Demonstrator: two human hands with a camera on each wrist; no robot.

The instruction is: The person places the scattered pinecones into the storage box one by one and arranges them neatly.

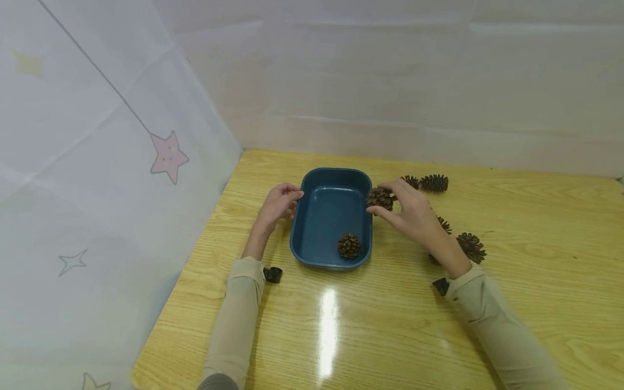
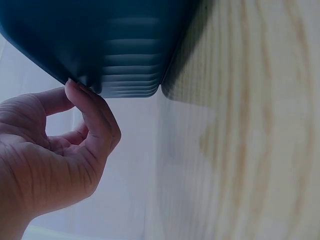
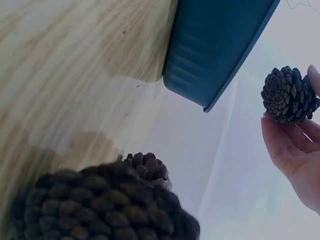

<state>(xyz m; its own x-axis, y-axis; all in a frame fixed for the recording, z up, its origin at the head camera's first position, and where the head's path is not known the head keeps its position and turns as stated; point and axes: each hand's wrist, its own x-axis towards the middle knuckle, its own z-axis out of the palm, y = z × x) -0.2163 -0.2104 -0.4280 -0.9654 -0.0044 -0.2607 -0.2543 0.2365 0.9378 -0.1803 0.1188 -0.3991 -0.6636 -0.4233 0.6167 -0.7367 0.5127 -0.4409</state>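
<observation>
A deep blue plastic tray with rounded corners stands on the table, and one pine cone lies inside near its front right corner. At the tray's left rim, my left hand pinches the edge with thumb and fingers; the left wrist view shows the fingertips against the rim. My right hand holds another pine cone between thumb and fingers, by the tray's right rim. In the right wrist view this held pine cone is up above the rim level, apart from the tray.
Several more pine cones lie right of the tray: a dark one at the back and one beside my right wrist, others partly hidden by the hand. The wooden table meets a white sheet behind and at the left.
</observation>
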